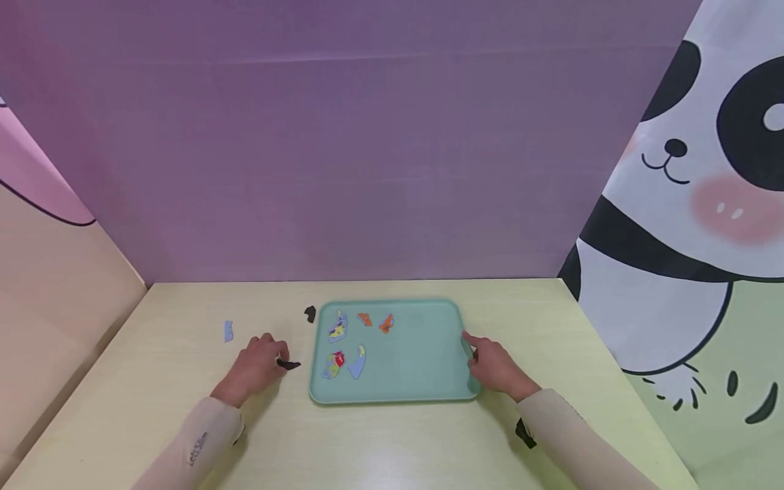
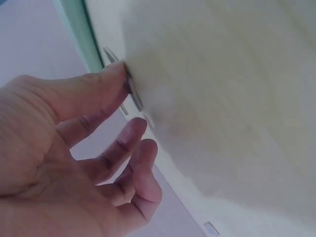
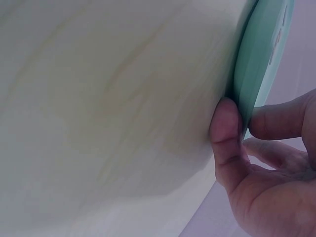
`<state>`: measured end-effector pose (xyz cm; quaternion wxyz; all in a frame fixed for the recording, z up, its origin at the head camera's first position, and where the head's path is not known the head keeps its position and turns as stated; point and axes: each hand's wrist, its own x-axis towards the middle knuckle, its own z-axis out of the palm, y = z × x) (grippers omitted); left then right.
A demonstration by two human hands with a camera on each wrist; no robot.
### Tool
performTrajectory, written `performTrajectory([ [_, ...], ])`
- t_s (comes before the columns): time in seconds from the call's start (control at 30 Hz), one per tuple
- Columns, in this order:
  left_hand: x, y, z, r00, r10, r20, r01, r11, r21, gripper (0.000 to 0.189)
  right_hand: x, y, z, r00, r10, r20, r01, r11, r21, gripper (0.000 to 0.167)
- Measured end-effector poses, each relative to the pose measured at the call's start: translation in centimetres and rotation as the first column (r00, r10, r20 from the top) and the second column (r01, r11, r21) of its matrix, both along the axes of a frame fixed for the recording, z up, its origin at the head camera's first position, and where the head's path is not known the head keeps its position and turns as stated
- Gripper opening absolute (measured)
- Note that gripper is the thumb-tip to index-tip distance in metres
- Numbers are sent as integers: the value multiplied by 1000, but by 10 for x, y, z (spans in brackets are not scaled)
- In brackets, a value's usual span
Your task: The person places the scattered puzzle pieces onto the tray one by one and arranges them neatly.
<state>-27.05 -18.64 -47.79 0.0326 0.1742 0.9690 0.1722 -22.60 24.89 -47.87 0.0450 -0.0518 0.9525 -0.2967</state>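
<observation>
Between thumb and fingertip, my left hand pinches a thin, flat black piece just left of the tray. In the left wrist view the piece appears edge-on, partly hidden by the thumb, close to the table surface. My right hand grips the right rim of the mint-green tray, its thumb and fingers on either side of the edge in the right wrist view. Several flat coloured pieces lie in the tray's left half, among them a blue curved one and an orange one.
Another black piece lies on the table beside the tray's upper left corner. Farther left is a light blue piece. Behind the pale wooden table stands a purple wall panel, with a panda-print panel on the right.
</observation>
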Motion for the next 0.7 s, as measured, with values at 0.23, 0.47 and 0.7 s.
performTrajectory([
  [0.23, 1, -4, -2, 1000, 1, -1, -1, 1000, -12, 17, 1, 0, 0, 1000, 6, -5, -6, 1000, -3, 53],
  [0.47, 3, -9, -2, 998, 23, 54, -24, 1000, 16, 19, 1, -1, 1, 1000, 0, 6, 0, 1000, -7, 54],
  [0.7, 5, -8, -5, 996, 3, 93, -7, 999, 38, 17, 2, -1, 1, 1000, 5, 2, -5, 1000, -6, 54],
])
